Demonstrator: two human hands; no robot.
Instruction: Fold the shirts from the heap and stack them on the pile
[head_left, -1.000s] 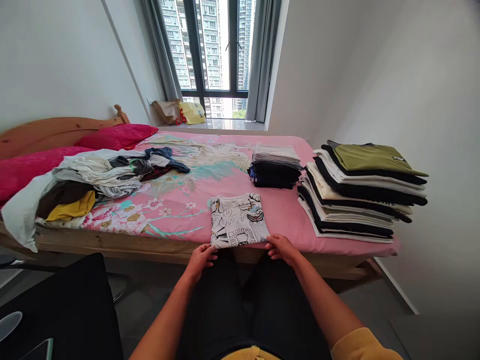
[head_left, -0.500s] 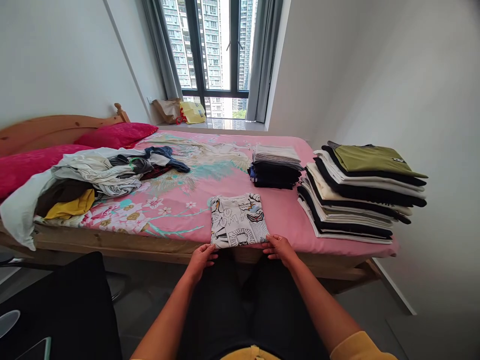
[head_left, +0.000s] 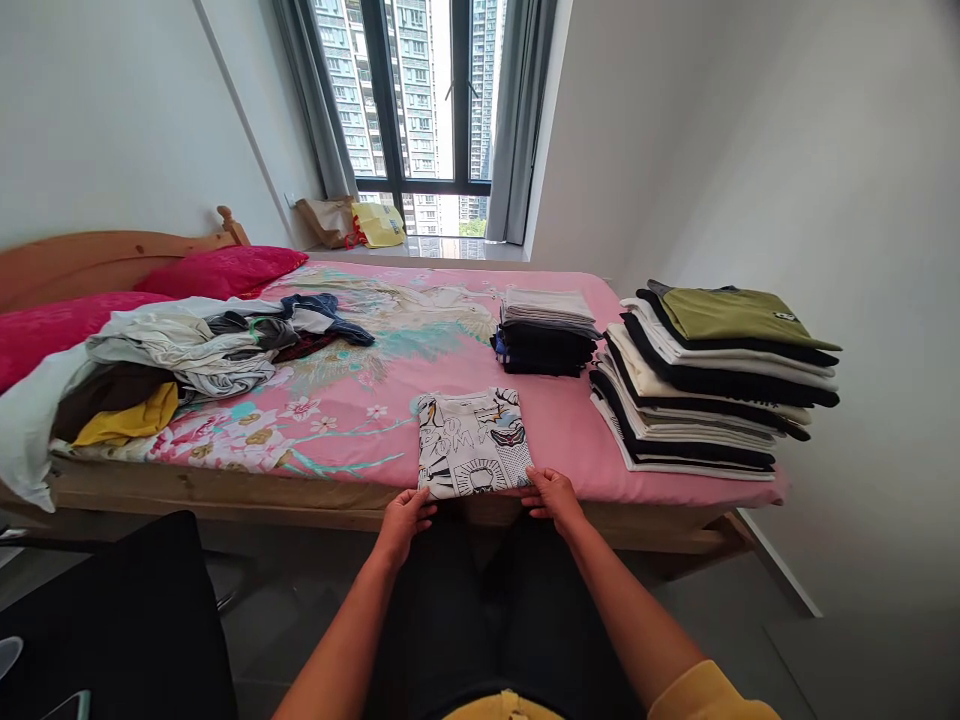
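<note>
A folded white T-shirt with black comic print (head_left: 472, 442) lies flat on the pink floral bed sheet (head_left: 360, 440), close to the bed's near edge. My left hand (head_left: 405, 522) touches the shirt's near left corner. My right hand (head_left: 551, 498) rests at its near right corner. Both hands sit at the edge of the fold, and any finger grip on the cloth is unclear.
To the right stand a short stack of folded clothes (head_left: 547, 335) and a taller stack topped by an olive shirt (head_left: 712, 385). A crumpled clothes pile (head_left: 180, 360) lies left, before pink pillows (head_left: 221, 272). A black chair back (head_left: 112, 620) stands at lower left.
The whole view has drifted slightly left and tilted as my head moved. My hands and the folded shirt keep the same places relative to each other.
</note>
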